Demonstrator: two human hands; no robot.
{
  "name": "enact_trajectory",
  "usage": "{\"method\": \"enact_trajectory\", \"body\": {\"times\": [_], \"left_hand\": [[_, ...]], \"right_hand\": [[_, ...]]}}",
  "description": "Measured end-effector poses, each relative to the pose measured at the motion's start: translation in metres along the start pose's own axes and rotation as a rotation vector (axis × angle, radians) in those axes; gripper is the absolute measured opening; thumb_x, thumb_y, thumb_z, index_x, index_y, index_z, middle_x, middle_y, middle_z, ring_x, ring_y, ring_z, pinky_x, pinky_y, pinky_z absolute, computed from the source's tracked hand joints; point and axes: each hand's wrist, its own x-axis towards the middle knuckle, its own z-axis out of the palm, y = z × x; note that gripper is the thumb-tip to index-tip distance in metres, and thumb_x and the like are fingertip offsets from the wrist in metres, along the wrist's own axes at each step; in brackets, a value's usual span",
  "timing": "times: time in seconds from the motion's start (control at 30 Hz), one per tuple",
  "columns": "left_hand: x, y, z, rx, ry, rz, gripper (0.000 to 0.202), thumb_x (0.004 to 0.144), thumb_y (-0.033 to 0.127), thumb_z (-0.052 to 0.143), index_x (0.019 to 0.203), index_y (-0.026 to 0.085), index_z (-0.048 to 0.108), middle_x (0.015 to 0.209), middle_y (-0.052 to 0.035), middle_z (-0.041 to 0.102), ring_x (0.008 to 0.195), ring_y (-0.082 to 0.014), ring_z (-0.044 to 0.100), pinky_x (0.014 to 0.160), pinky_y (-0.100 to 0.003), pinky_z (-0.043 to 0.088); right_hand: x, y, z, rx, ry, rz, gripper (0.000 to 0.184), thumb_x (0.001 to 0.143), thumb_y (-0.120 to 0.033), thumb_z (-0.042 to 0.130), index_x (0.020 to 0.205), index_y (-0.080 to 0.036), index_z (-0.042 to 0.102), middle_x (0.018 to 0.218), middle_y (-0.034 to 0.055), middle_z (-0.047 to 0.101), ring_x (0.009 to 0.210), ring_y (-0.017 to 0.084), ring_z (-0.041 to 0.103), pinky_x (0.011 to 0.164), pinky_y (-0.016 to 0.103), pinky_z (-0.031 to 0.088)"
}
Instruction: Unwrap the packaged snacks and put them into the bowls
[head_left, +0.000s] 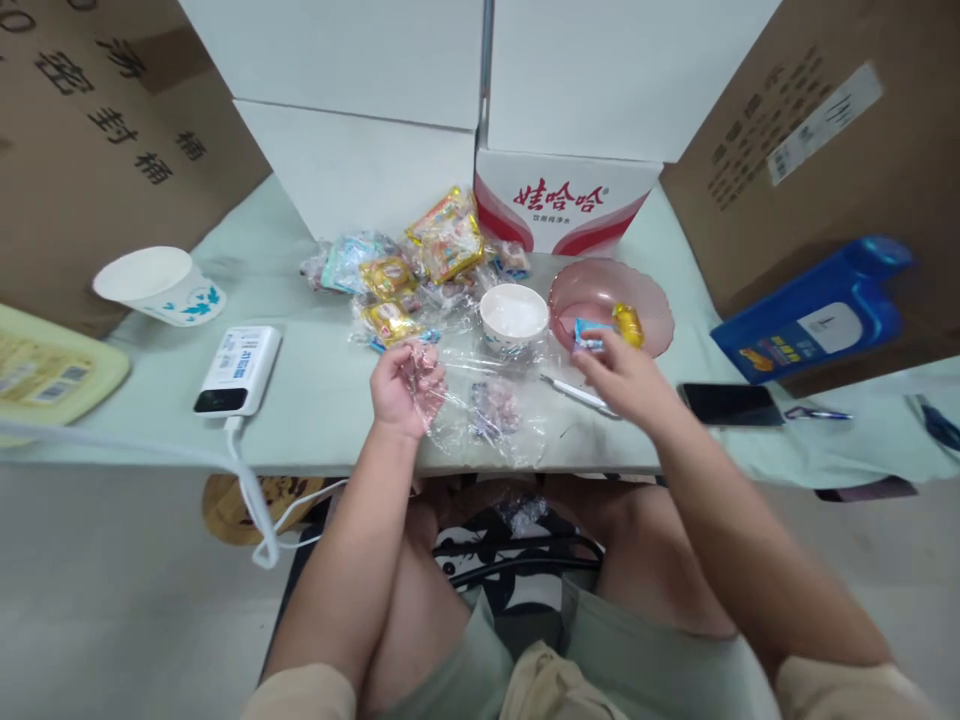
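Observation:
My left hand (409, 390) is closed on a crumpled clear plastic bag (514, 445), which spreads over the table edge in front of me. A small pale pink packet (495, 405) lies in or under that film. My right hand (626, 378) reaches over the near rim of a pink translucent bowl (566, 285), fingers loosely apart. Its fingertips are beside a small blue-and-white wrapped packet (591, 332) in the bowl; whether they touch it is unclear. A yellow wrapped packet (628, 325) also lies there. Left of the bowl stands a white paper cup (514, 318).
Behind my left hand is a pile of wrapped snacks (442, 245). A white pen (577, 393) lies before the bowl. Right are a phone (731, 405) and blue bottle (817, 315); left, a cabled power bank (238, 372) and larger cup (161, 287). Boxes (570, 205) border the back.

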Motion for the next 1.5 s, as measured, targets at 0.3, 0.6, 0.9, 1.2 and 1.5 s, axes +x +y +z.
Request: {"method": "enact_trajectory", "body": {"times": [0.3, 0.6, 0.9, 1.2, 1.5], "left_hand": [[0.019, -0.014, -0.017, 0.470, 0.138, 0.345, 0.024, 0.074, 0.030, 0.061, 0.060, 0.019, 0.045, 0.054, 0.0022, 0.048, 0.051, -0.0098, 0.048, 0.050, -0.021, 0.039], [0.026, -0.034, -0.029, 0.909, 0.249, 0.625, 0.042, 0.089, 0.063, 0.055, 0.080, 0.022, 0.048, 0.055, 0.0046, 0.050, 0.045, -0.0096, 0.044, 0.044, -0.023, 0.034], [0.027, -0.034, -0.034, 0.951, 0.307, 0.693, 0.044, 0.091, 0.066, 0.049, 0.084, 0.022, 0.046, 0.069, 0.0040, 0.052, 0.047, -0.0081, 0.045, 0.046, -0.024, 0.035], [0.029, -0.037, -0.031, 0.936, 0.347, 0.643, 0.039, 0.096, 0.061, 0.043, 0.088, 0.023, 0.044, 0.054, 0.0078, 0.041, 0.040, -0.0088, 0.038, 0.043, -0.024, 0.029], [0.026, -0.045, -0.026, 0.967, 0.352, 0.712, 0.044, 0.094, 0.066, 0.043, 0.086, 0.023, 0.044, 0.060, 0.0061, 0.043, 0.047, -0.0096, 0.045, 0.050, -0.025, 0.038]], "right_hand": [[-0.022, 0.028, 0.065, 0.829, 0.004, 0.146, 0.067, 0.088, -0.050, 0.057, 0.146, -0.032, 0.029, 0.106, 0.0053, 0.067, 0.079, 0.018, 0.070, 0.070, 0.036, 0.059], [-0.048, 0.023, 0.065, 0.899, -0.256, 0.267, 0.109, 0.076, -0.041, 0.076, 0.158, -0.024, 0.006, 0.078, 0.0025, 0.070, 0.078, 0.025, 0.070, 0.072, 0.038, 0.059], [-0.048, 0.015, 0.065, 1.221, -0.089, 0.195, 0.106, 0.077, -0.050, 0.075, 0.153, -0.044, 0.002, 0.111, 0.0033, 0.069, 0.105, 0.023, 0.069, 0.092, 0.042, 0.056], [-0.051, 0.004, 0.066, 1.124, -0.126, 0.301, 0.110, 0.078, -0.054, 0.071, 0.155, -0.043, -0.007, 0.109, 0.0041, 0.065, 0.070, 0.017, 0.068, 0.057, 0.030, 0.055], [-0.063, 0.005, 0.062, 1.107, -0.173, 0.303, 0.106, 0.079, -0.048, 0.074, 0.156, -0.039, 0.003, 0.097, 0.0015, 0.062, 0.073, 0.017, 0.067, 0.073, 0.038, 0.060]]}}
